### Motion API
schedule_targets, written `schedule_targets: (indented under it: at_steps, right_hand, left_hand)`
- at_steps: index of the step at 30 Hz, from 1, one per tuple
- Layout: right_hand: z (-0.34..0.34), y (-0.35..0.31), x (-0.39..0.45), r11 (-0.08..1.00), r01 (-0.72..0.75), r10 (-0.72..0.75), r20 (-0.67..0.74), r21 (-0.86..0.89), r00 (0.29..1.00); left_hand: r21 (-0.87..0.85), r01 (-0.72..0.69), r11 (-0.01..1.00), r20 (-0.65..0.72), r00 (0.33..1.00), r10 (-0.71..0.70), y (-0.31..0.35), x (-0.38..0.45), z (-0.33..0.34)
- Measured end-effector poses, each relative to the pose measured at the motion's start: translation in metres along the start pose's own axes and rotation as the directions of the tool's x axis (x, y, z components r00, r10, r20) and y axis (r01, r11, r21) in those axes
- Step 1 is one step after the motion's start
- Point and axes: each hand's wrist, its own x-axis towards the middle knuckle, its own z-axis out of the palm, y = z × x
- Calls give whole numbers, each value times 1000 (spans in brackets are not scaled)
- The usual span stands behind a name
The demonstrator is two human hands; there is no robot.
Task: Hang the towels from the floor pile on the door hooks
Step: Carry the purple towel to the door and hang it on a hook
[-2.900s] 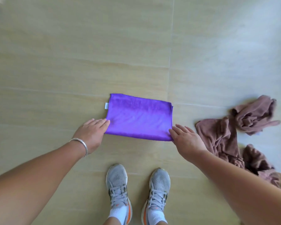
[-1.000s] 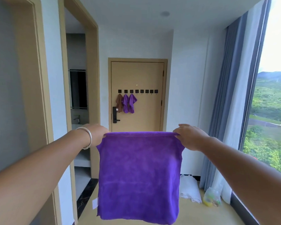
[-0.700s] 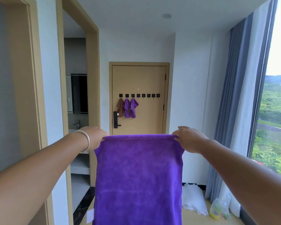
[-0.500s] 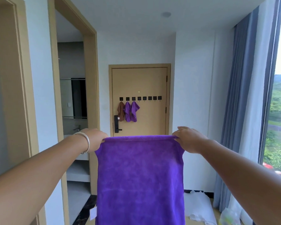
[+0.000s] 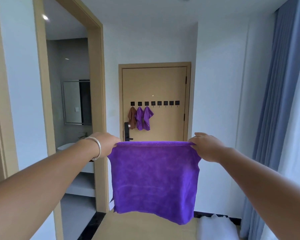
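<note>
while both hands pinch the purple towel by its top corners, well short of the door, gather one corner for the fourth hook, the first free one.

A purple towel hangs flat and spread wide, well in front of the tan door, whose row of black hooks carries one brown and two purple towels at its left end.
</note>
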Motion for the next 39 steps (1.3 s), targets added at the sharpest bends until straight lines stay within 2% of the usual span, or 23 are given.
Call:
schedule_targets:
  at_steps: [10, 18, 23, 30, 39]
  right_hand:
    - [55, 37, 89, 999, -40, 40, 47, -18, 998]
    - [79, 55, 198, 994, -83, 86, 39, -65, 996]
    - [98, 60, 259, 992, -104, 105, 21, -67, 994]
    - [137, 78, 317, 991, -124, 125, 26, -55, 992]
    - [194, 136, 413, 993, -114, 115, 27, -31, 993]
  left_hand:
    - [-64, -32, 997, -36, 999, 29, -14, 129, 58]
    - [-104, -52, 993, -103, 994, 42, -55, 255, 99]
    - [-53, -59, 997, -139, 989, 51, -79, 317, 109]
    - [22, -100, 995, -101, 990, 102, -85, 386, 128]
    - [-40, -106, 994, -90, 991, 102, -73, 495, 159]
